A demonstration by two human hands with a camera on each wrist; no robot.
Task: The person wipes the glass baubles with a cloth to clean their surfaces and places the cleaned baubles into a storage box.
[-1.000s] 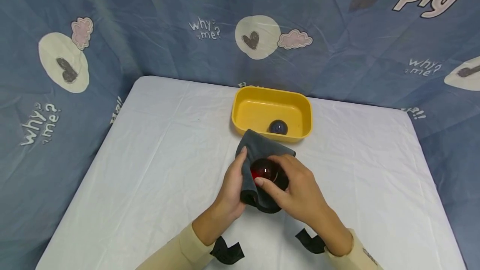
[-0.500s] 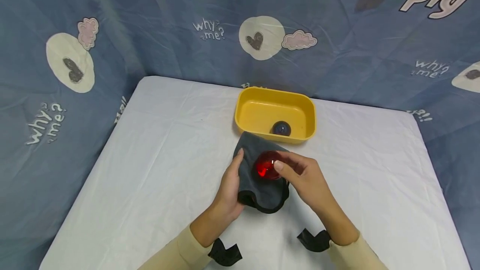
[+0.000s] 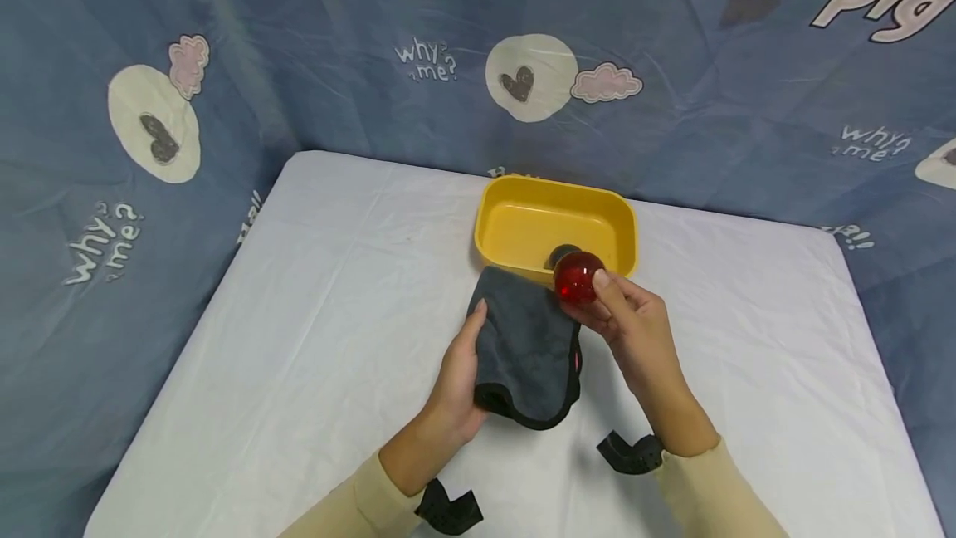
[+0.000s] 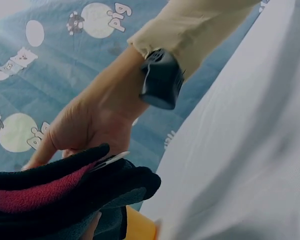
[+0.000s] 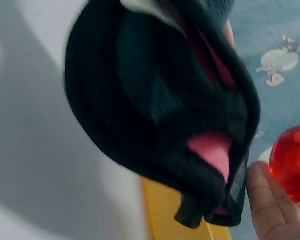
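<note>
A folded dark grey cloth with black edging lies across my left hand, whose thumb presses on top while the other fingers stay hidden beneath. Pink-red lining shows between its folds in the left wrist view, where the cloth covers much of the lower left. My right hand pinches a shiny, see-through red ball between thumb and fingers. That ball is held up at the front rim of a yellow tray, overlapping a dark ball inside it. In the right wrist view the red ball rests against the fingertips.
A white cloth covers the table. Behind it hangs a blue printed curtain, right along the table's back edge. A black wrist mount sticks out at the right cuff, and another black mount at the left cuff.
My right hand has lifted the red ball off the grey cloth and carried it forward and right to the tray's front rim. The left hand still holds the cloth in nearly the same place.
</note>
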